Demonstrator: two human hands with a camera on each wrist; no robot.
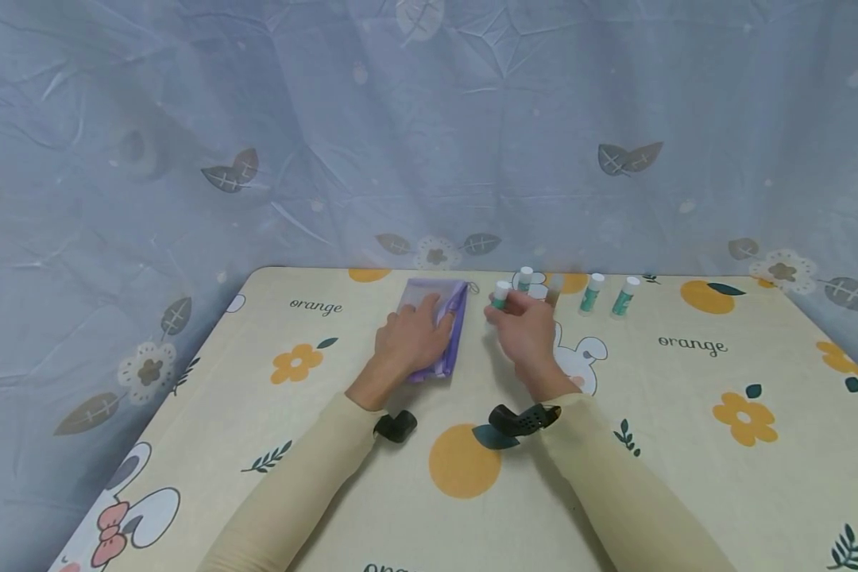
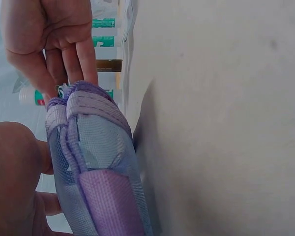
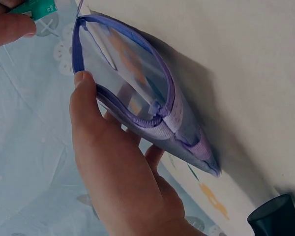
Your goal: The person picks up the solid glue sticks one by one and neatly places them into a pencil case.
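My left hand (image 1: 411, 338) grips the rim of a purple mesh zip pouch (image 1: 457, 334). In the right wrist view, the mouth of this pouch (image 3: 169, 91) gapes, with a fingertip at its rim and other fingers behind it. Just right of the pouch, my right hand (image 1: 527, 338) pinches a glue stick (image 1: 500, 295) with a white cap and green label. The left wrist view has the right hand (image 2: 51, 37) beyond the pouch's end, with the white end of the glue stick (image 2: 27, 96) sticking out past the fingers.
Another glue stick (image 1: 525, 278) stands behind the right hand, beside a brown tube (image 1: 554, 287). Farther right stand two more green-labelled sticks, one nearer (image 1: 592, 292) and one at the end (image 1: 625, 298). A patterned cloth (image 1: 686, 397) covers the table; a blue-grey curtain (image 1: 429, 143) hangs behind.
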